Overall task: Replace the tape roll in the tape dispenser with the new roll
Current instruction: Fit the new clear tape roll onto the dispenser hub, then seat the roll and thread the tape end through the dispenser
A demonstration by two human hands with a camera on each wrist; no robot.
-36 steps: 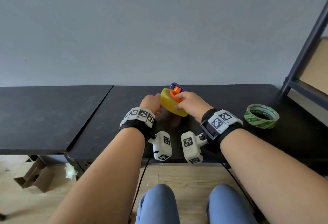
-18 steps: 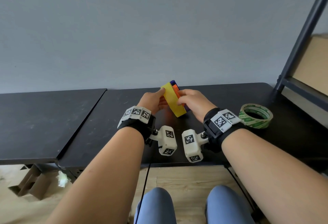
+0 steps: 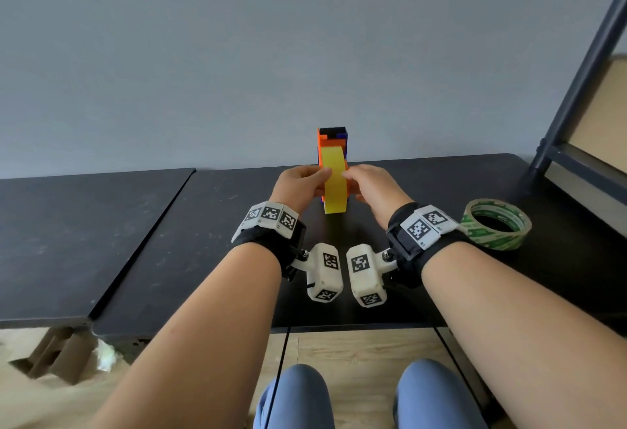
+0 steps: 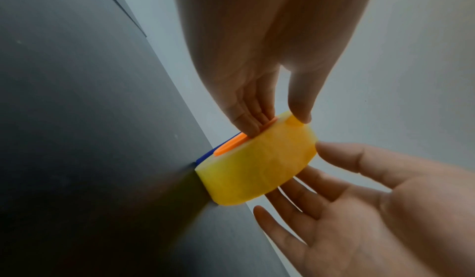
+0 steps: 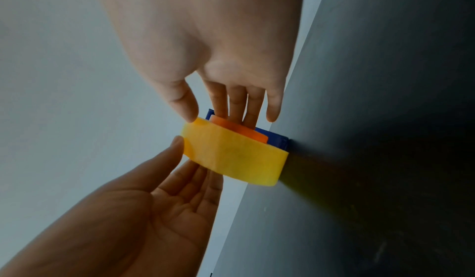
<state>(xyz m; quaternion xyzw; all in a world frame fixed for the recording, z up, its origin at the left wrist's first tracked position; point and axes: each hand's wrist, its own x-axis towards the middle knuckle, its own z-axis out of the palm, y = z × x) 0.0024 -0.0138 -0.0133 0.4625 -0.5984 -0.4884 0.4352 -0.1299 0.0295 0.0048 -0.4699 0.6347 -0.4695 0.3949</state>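
An orange and blue tape dispenser (image 3: 332, 138) stands on end on the black table (image 3: 169, 242), and a yellow roll (image 3: 335, 184) is mounted in it. My left hand (image 3: 317, 182) holds its left side and my right hand (image 3: 353, 180) its right side. In the left wrist view the right hand (image 4: 257, 98) lays its fingers on the orange side plate (image 4: 231, 145) and its thumb on the yellow roll (image 4: 257, 171); the left hand (image 4: 347, 190) cups the other side. A green-printed tape roll (image 3: 492, 236) lies flat by my right wrist.
A second black table (image 3: 68, 225) adjoins on the left with a narrow seam between. A dark metal shelf frame (image 3: 576, 89) rises at the right edge. A grey wall runs right behind the tables. Cardboard (image 3: 51, 357) lies on the floor at the left.
The dispenser with the yellow roll has turned from lying tilted between my hands to standing upright. Both hands have stayed on it.
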